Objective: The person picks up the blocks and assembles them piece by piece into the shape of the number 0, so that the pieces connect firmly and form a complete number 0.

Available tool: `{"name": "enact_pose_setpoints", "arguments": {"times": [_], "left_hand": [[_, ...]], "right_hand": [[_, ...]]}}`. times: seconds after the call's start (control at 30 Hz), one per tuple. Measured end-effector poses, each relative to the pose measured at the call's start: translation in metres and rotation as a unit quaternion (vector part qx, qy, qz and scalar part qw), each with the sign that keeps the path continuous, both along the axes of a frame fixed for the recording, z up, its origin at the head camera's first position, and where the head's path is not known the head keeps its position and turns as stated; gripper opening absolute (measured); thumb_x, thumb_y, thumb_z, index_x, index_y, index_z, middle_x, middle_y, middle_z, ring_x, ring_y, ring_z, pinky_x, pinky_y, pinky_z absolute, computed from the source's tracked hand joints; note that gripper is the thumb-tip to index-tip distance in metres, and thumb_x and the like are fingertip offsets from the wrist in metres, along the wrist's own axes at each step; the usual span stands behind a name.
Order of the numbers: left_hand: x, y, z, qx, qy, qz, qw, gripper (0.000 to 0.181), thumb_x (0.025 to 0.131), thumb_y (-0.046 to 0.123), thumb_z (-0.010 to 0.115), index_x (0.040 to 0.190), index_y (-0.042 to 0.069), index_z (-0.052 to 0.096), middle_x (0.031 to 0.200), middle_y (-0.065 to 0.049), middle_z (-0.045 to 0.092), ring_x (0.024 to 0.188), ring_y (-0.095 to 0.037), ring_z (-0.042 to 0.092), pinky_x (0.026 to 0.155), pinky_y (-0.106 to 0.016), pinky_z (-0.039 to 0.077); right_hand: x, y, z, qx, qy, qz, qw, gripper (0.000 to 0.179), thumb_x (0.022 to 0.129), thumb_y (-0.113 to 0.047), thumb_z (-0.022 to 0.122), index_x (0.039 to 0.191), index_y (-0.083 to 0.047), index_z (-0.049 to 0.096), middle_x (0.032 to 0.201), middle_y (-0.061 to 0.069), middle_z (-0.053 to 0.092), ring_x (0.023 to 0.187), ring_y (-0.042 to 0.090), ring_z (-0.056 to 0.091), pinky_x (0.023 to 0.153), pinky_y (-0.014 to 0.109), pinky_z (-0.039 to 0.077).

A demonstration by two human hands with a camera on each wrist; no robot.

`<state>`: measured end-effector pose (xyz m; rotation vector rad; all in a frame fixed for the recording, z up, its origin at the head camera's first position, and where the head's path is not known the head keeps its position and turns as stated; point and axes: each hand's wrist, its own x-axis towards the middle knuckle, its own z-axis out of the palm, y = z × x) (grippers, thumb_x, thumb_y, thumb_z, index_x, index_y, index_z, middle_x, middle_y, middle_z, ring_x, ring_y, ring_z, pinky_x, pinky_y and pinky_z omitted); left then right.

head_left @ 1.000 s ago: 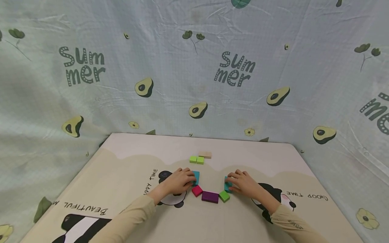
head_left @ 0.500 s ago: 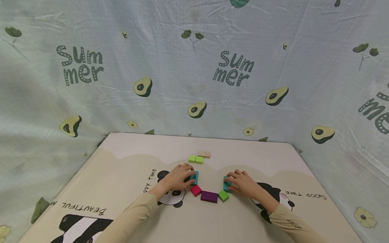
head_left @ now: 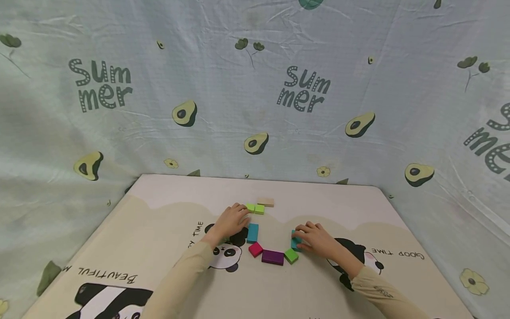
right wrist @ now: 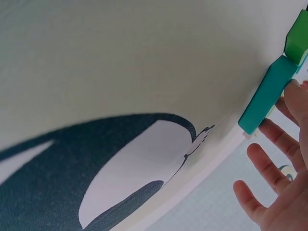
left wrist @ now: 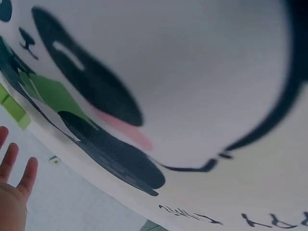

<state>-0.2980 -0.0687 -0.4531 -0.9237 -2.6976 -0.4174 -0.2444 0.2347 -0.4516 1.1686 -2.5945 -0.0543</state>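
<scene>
In the head view my left hand (head_left: 230, 221) is just left of two light green blocks (head_left: 259, 209). Its forefinger overlaps the edge of the left one; whether it touches cannot be told. The left wrist view shows those fingers spread, with nothing between them. A blue block (head_left: 253, 233) lies flat below that hand. On the right, the thumb and forefinger of my right hand (head_left: 316, 240) lie on a second blue block (right wrist: 268, 94), partly covering it; the other fingers are loose. A red block (head_left: 256, 249), purple block (head_left: 272, 257) and green block (head_left: 291, 255) form a curve between the blue ones.
A plain wooden block (head_left: 265, 202) lies behind the light green ones. The table (head_left: 338, 204) carries panda drawings and lettering. A pale curtain (head_left: 215, 88) printed with avocados hangs behind its far edge.
My left hand has left the left blue block, which stays put, and moved away towards the light green blocks. My right hand keeps its place on the other blue block.
</scene>
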Motion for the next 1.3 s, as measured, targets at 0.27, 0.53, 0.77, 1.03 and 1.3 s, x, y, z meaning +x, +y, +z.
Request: {"name": "enact_pose_setpoints", "arguments": {"times": [0.27, 0.53, 0.77, 1.03, 1.3], "left_hand": [[-0.014, 0.003, -0.003, -0.027, -0.012, 0.057, 0.998, 0.032, 0.089, 0.021, 0.052, 0.118, 0.008, 0.055, 0.121, -0.009, 0.054, 0.112, -0.027, 0.046, 0.088, -0.047, 0.041], [-0.014, 0.008, -0.004, -0.051, -0.019, 0.075, 0.9957, 0.036, 0.089, 0.018, 0.052, 0.123, 0.008, 0.05, 0.13, -0.011, 0.049, 0.118, -0.031, 0.043, 0.09, -0.051, 0.038], [-0.03, 0.009, -0.025, -0.068, -0.02, 0.076, 0.9946, 0.036, 0.093, 0.025, 0.044, 0.127, 0.012, 0.048, 0.134, -0.005, 0.047, 0.123, -0.03, 0.039, 0.094, -0.053, 0.036], [-0.02, 0.016, -0.008, -0.088, -0.023, 0.08, 0.9927, 0.029, 0.09, 0.019, 0.05, 0.118, 0.011, 0.054, 0.131, -0.005, 0.05, 0.119, -0.03, 0.042, 0.09, -0.052, 0.039], [-0.022, 0.018, -0.004, -0.097, 0.035, 0.074, 0.9919, 0.021, 0.088, 0.015, 0.054, 0.108, 0.014, 0.057, 0.11, -0.004, 0.059, 0.101, -0.023, 0.049, 0.079, -0.044, 0.045]], "right_hand": [[0.001, -0.001, 0.0, -0.007, -0.002, 0.001, 1.0, 0.028, 0.08, -0.033, 0.061, 0.106, -0.022, 0.059, 0.105, -0.002, 0.057, 0.087, 0.015, 0.047, 0.067, 0.033, 0.039], [0.004, 0.0, -0.001, -0.01, 0.001, -0.001, 0.9999, 0.028, 0.079, -0.031, 0.063, 0.105, -0.021, 0.059, 0.105, -0.001, 0.058, 0.085, 0.015, 0.048, 0.066, 0.032, 0.038], [0.005, 0.001, -0.001, -0.005, -0.002, -0.006, 1.0, 0.027, 0.081, -0.032, 0.061, 0.105, -0.021, 0.059, 0.105, -0.002, 0.057, 0.085, 0.015, 0.048, 0.066, 0.032, 0.038], [0.005, 0.001, 0.0, -0.006, -0.003, -0.007, 1.0, 0.026, 0.081, -0.032, 0.061, 0.105, -0.021, 0.059, 0.105, -0.002, 0.057, 0.086, 0.015, 0.048, 0.066, 0.032, 0.038], [0.004, 0.0, 0.001, -0.014, -0.004, -0.009, 0.9999, 0.026, 0.081, -0.03, 0.061, 0.105, -0.02, 0.059, 0.105, -0.001, 0.057, 0.086, 0.016, 0.048, 0.067, 0.033, 0.039]]}}
